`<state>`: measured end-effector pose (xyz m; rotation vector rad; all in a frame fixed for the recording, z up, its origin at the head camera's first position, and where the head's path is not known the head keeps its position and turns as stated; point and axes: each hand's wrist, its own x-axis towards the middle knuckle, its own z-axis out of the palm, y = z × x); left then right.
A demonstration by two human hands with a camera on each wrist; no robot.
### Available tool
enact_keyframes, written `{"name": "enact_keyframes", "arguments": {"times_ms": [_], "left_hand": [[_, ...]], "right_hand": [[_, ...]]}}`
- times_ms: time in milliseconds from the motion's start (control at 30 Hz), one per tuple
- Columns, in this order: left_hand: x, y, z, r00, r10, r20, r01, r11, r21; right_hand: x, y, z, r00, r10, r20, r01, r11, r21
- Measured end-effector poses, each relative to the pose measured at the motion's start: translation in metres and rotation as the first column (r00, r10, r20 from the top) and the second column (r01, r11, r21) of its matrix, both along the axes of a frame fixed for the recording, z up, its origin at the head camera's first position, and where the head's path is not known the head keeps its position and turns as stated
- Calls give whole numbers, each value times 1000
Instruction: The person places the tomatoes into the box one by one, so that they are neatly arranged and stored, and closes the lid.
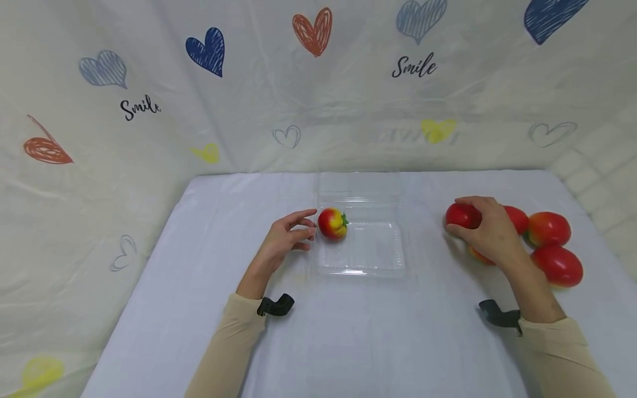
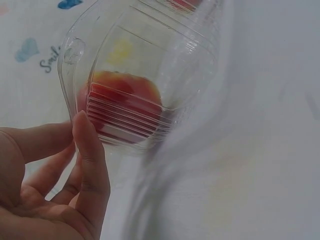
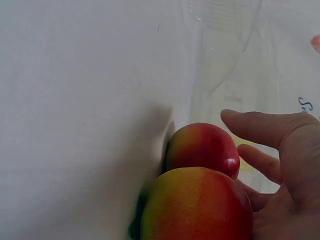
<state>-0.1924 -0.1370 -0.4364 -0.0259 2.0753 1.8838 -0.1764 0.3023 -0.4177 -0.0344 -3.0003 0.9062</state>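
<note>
A clear plastic box (image 1: 368, 249) with its lid raised lies mid-table. One round red-and-yellow fruit (image 1: 330, 224) with a green leafy top sits at its left side. My left hand (image 1: 287, 239) is at that side, thumb and a finger pinching the box's clear edge (image 2: 68, 95). At the right, my right hand (image 1: 490, 225) arches over a red fruit (image 1: 460, 214), thumb and fingers on either side. In the right wrist view a small gap shows between the thumb and this fruit (image 3: 205, 150). A second fruit (image 3: 197, 205) lies nearer the wrist.
Several more red fruits, among them one at the back (image 1: 549, 229) and one in front (image 1: 557, 266), lie right of my right hand. A white cloth (image 1: 378, 342) covers the table. Behind it hangs a sheet (image 1: 348, 99) printed with hearts.
</note>
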Motion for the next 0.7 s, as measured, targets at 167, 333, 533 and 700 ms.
{"name": "enact_keyframes", "arguments": {"times_ms": [167,333,533,700], "left_hand": [[0,0,-2,1000,-4,1,4,1000,13],[-1,-1,-1,1000,0,-1,0,1000,16],[-1,-1,0,1000,3,9,-3,1000,18],[-1,0,0,1000,1,11,-1,1000,27]], "right_hand": [[-1,0,0,999,28,32,-28,1000,3],[-4,1,2,994,60,87,-60,998,-10],[-5,2,2,988,65,142,-66,998,8],[-4,2,1,988,59,141,-58,998,-11]]}}
